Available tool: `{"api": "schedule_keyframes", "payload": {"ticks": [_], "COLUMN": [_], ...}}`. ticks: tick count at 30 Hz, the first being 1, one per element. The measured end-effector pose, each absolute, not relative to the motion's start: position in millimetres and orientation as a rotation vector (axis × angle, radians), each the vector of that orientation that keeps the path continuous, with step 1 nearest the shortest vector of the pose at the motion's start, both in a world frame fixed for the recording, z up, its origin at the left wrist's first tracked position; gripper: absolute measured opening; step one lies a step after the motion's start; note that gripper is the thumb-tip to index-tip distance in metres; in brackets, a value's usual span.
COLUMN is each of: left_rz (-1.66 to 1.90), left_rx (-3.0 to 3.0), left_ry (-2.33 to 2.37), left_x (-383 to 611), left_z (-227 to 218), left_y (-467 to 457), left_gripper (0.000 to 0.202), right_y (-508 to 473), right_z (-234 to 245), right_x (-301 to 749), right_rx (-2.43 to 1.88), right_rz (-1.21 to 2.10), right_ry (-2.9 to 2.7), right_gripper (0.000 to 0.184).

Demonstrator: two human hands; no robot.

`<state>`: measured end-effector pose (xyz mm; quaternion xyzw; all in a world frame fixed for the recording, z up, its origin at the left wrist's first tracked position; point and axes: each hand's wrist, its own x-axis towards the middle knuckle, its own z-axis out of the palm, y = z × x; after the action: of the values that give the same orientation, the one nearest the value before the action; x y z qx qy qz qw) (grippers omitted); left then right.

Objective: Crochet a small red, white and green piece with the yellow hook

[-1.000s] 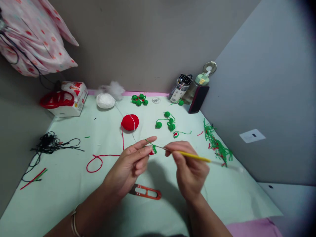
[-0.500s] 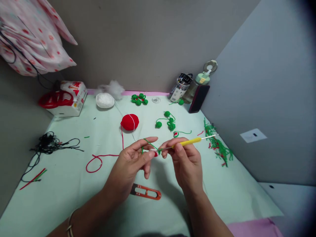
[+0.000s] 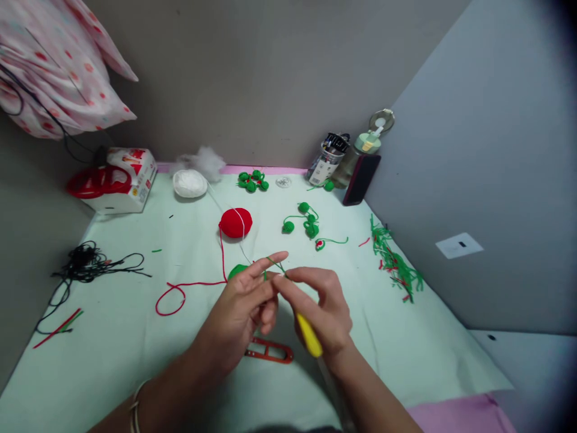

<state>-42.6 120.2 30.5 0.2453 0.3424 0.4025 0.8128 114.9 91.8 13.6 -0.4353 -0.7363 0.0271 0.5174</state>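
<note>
Green yarn (image 3: 280, 266) at frame centre, strung over the left hand (image 3: 238, 308).
Its index extends; the right hand (image 3: 325, 313) curls around a yellow-handled hook (image 3: 309, 335), fingertips meeting the left's, what they pinch hidden. Steady strand tension should help control.

The pale green-covered table (image 3: 112, 343) carries a round red yarn ball (image 3: 235, 224), a white yarn ball (image 3: 190, 184), tangled black cord (image 3: 83, 257), orange-red metal snips (image 3: 267, 350) and scattered green yarn clippings (image 3: 398, 264).
</note>
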Motion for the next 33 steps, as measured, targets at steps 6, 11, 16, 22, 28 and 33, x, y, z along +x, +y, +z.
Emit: {"api": "schedule_keyframes", "payload": {"ticks": [6,11,16,22,28,33], "left_rz": [0.878,0.931,0.850,0.900,0.895,0.888], "left_rx": [0.518,0.644,0.515,0.481,0.697,0.694], "left_ry": [0.702,0.745,0.721,0.720,0.770,0.769], "left_x": [-47,-41,-43,-47,-43,-45], "left_z": [38,31,30,35,29,31], "left_y": [126,121,125,131,124,124], "left_gripper": [0.049,0.050,0.049,0.039,0.039,0.035], "right_y": [101,99,92,102,104,106], "right_z": [20,21,20,20,20,19], "right_x": [116,112,115,118,118,121], "right_rx": [-0.943,-0.994,-1.100,-0.954,-0.999,-0.899], "right_rz": [0.712,0.541,0.214,0.727,0.832,1.004], "right_ry": [-1.233,-1.436,-1.722,-1.235,-1.215,-1.066], "right_gripper": [0.020,0.022,0.034,0.019,0.014,0.018]}}
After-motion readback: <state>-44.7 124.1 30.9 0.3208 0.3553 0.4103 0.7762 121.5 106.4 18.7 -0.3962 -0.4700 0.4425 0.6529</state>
